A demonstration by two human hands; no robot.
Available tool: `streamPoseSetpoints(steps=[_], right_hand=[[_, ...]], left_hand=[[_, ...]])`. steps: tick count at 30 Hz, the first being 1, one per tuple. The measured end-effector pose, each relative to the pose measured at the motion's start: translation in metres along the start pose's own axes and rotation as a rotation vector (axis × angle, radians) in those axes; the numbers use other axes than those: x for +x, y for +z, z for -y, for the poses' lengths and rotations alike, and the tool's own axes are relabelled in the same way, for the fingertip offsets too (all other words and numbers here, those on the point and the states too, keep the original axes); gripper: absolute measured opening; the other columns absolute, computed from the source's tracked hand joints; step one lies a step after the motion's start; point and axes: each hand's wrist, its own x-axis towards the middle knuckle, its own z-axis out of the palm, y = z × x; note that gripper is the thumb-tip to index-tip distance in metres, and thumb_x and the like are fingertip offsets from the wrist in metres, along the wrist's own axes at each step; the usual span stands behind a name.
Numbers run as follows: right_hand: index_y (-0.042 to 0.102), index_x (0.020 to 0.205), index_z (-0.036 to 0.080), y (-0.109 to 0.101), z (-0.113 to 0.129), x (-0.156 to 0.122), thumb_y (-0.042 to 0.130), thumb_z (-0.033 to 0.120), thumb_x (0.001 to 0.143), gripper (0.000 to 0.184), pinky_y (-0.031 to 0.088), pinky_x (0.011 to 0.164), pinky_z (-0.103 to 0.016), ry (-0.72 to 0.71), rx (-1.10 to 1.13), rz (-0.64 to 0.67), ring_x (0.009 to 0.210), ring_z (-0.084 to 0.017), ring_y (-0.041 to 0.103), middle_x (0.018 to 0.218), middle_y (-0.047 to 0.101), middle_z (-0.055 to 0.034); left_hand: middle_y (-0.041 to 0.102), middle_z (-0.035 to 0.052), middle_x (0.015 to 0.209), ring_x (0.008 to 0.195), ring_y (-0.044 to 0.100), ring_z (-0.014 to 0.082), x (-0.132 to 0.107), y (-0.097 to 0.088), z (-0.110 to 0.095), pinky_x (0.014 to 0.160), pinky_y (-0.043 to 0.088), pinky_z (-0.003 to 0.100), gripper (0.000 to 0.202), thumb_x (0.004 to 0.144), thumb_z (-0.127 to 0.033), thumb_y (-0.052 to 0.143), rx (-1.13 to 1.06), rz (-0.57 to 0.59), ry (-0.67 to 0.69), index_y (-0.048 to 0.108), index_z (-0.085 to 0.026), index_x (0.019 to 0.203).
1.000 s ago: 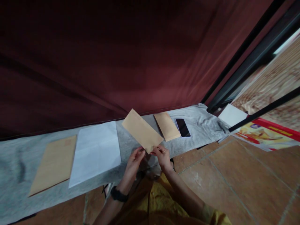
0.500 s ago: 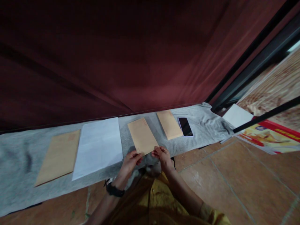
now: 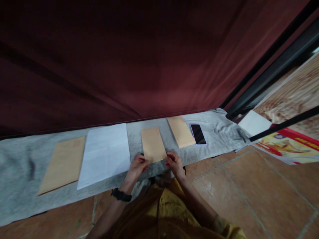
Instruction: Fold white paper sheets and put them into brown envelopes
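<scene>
A small tan envelope (image 3: 153, 144) lies flat on the grey cloth (image 3: 22, 199) in front of me. My left hand (image 3: 136, 167) pinches its near left corner, and my right hand (image 3: 174, 162) pinches its near right corner. A black watch sits on my left wrist. To the left lies a white sheet of paper (image 3: 104, 153), and further left a large tan envelope (image 3: 63, 164). On the right side rest a second small tan envelope (image 3: 181, 131) and a black phone (image 3: 198, 134), face up.
A dark red curtain (image 3: 124, 59) hangs behind the cloth. Brown floor tiles (image 3: 249, 186) spread to the right. A white sheet (image 3: 254, 122) and a colourful printed poster (image 3: 284, 147) lie at the far right, crossed by a black bar (image 3: 286, 122).
The small envelope, held up and tilted a second ago, has come down flat onto the cloth and turned straight. Both hands stayed on its near edge and moved apart to the corners.
</scene>
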Motion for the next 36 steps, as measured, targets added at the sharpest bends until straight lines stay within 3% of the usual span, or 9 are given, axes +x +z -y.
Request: streamPoseSetpoints(steps=[2,5,9,11,17,21,24,29,36], right_hand=[[0.071,0.107,0.016,-0.005,0.002,-0.005,0.062,0.039,0.090,0.030,0.062,0.072,-0.038,-0.157,-0.205,0.024,0.077,-0.023,0.070,0.093,0.073,-0.0099],[0.072,0.116,0.017,-0.007,0.005,-0.011,0.051,0.025,0.097,0.029,0.056,0.101,-0.044,-0.386,-0.474,0.120,0.108,-0.027,0.068,0.115,0.073,-0.0127],[0.061,0.140,0.016,0.000,-0.002,-0.014,0.051,0.014,0.098,0.044,0.048,0.116,-0.044,-0.707,-0.879,0.296,0.133,-0.026,0.059,0.142,0.064,-0.0125],[0.057,0.146,0.014,0.002,-0.008,-0.016,0.054,0.016,0.098,0.048,0.043,0.121,-0.047,-0.771,-1.025,0.331,0.141,-0.026,0.052,0.151,0.058,-0.0131],[0.046,0.156,0.013,-0.003,-0.017,-0.019,0.054,0.021,0.101,0.056,0.038,0.124,-0.049,-0.788,-1.171,0.374,0.148,-0.026,0.045,0.159,0.049,-0.0140],[0.041,0.158,0.013,-0.005,-0.016,-0.020,0.054,0.022,0.101,0.059,0.037,0.125,-0.049,-0.783,-1.173,0.395,0.149,-0.026,0.043,0.161,0.046,-0.0142],[0.042,0.158,0.013,-0.005,-0.015,-0.018,0.054,0.022,0.102,0.058,0.037,0.124,-0.049,-0.765,-1.163,0.403,0.149,-0.026,0.043,0.160,0.048,-0.0148],[0.054,0.150,0.017,-0.002,-0.008,-0.002,0.046,0.021,0.105,0.045,0.041,0.122,-0.048,-0.759,-1.079,0.430,0.143,-0.023,0.051,0.150,0.059,-0.0127],[0.055,0.149,0.017,0.025,0.005,0.051,0.048,0.028,0.106,0.045,0.039,0.122,-0.044,-0.700,-1.148,0.365,0.144,-0.023,0.050,0.155,0.055,-0.0118]], left_hand=[[0.056,-0.0089,0.056,0.045,0.053,0.0122,0.001,0.000,0.002,0.047,0.038,0.023,0.040,0.061,-0.044,0.076,0.046,-0.042,0.022,0.047,-0.026,0.081],[0.054,-0.0099,0.056,0.045,0.052,0.0128,0.001,0.000,0.004,0.048,0.036,0.024,0.032,0.066,-0.034,0.071,0.108,-0.083,0.054,0.045,-0.026,0.083],[0.054,-0.0097,0.059,0.047,0.052,0.0133,0.000,0.001,0.004,0.051,0.036,0.025,0.023,0.072,-0.025,0.064,0.213,-0.106,0.093,0.046,-0.025,0.086],[0.057,-0.0080,0.064,0.053,0.056,0.0139,-0.001,0.001,0.003,0.055,0.039,0.025,0.018,0.077,-0.022,0.061,0.338,-0.123,0.131,0.047,-0.025,0.087],[0.067,-0.0006,0.079,0.072,0.067,0.0175,-0.016,0.003,0.003,0.065,0.046,0.026,0.006,0.093,-0.021,0.056,0.859,-0.252,0.252,0.058,-0.022,0.098],[0.074,0.0099,0.111,0.107,0.070,0.0228,-0.029,0.016,0.014,0.093,0.054,0.035,0.022,0.101,-0.021,0.045,1.037,-0.205,0.657,0.066,-0.020,0.106],[0.064,0.0147,0.143,0.137,0.057,0.0265,-0.030,0.028,0.033,0.114,0.047,0.043,0.038,0.103,-0.027,0.042,1.106,-0.128,0.917,0.061,-0.014,0.133],[0.050,0.0168,0.158,0.150,0.043,0.0293,-0.022,0.031,0.061,0.121,0.041,0.049,0.054,0.103,-0.031,0.042,1.239,-0.130,1.011,0.047,-0.011,0.153],[0.048,0.0148,0.160,0.152,0.041,0.0293,-0.019,0.030,0.065,0.125,0.034,0.049,0.058,0.102,-0.038,0.048,1.264,-0.157,1.074,0.046,-0.014,0.155]])
